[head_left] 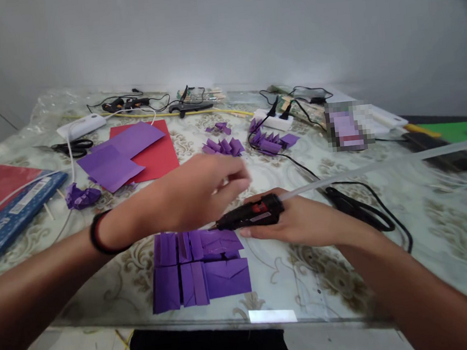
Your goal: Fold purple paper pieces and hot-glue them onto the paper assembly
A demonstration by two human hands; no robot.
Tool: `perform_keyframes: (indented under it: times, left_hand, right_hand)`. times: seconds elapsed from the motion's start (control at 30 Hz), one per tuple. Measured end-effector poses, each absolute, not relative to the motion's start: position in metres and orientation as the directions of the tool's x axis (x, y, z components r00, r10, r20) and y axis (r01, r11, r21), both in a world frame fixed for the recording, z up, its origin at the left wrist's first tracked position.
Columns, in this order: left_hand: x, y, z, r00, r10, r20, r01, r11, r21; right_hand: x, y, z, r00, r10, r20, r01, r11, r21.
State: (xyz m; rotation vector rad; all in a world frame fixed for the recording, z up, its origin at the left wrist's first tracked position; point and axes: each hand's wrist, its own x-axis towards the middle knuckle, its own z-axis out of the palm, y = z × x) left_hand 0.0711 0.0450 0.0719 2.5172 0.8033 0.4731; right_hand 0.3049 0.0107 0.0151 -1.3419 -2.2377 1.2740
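Observation:
My right hand [308, 220] is wrapped round a black hot glue gun [257, 211], a long translucent glue stick [365, 167] jutting from its back. The gun's nozzle points left, just above the top edge of a block of folded purple paper pieces [201, 269] lying flat at the table's front. Over the nozzle hangs my left hand [206, 191], its fingers curled and thumb close to them, slightly blurred; whatever they may hold is too small to make out. Shiny glue-like streaks show on the block's upper right piece.
Purple and red sheets [132, 151] lie at the back left, near scissors [74, 148] and a crumpled purple paper [82, 196]. Folded purple pieces [225, 147] sit mid-table. A white power strip [273, 119] with plugs stands behind; a black cord [385, 204] loops at the right.

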Motion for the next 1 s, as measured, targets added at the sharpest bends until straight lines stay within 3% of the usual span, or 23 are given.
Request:
perform_keyframes:
  times: [0.13,0.27,0.67,0.87,1.0]
  left_hand:
    - [0.02,0.044,0.048,0.823,0.546,-0.158,0.52,-0.609,0.599]
    - [0.001,0.041,0.026,0.775,0.578,-0.255,0.597,-0.537,0.597]
    - [0.012,0.034,0.011,0.687,0.64,-0.344,0.681,-0.401,0.613]
    - [0.014,0.033,0.009,0.724,0.624,-0.293,0.598,-0.355,0.719]
    - [0.014,0.032,0.014,0.723,0.619,-0.306,0.599,-0.343,0.723]
  right_hand:
    - [0.304,0.011,0.006,-0.528,0.812,-0.25,0.578,0.128,-0.806]
    - [0.301,0.011,0.003,-0.541,0.801,-0.258,0.546,0.101,-0.832]
    - [0.303,0.007,-0.004,-0.445,0.854,-0.27,0.655,0.105,-0.748]
    - [0.3,0.005,0.0,-0.456,0.846,-0.278,0.655,0.106,-0.749]
    - [0.301,0.005,0.001,-0.455,0.848,-0.272,0.646,0.103,-0.757]
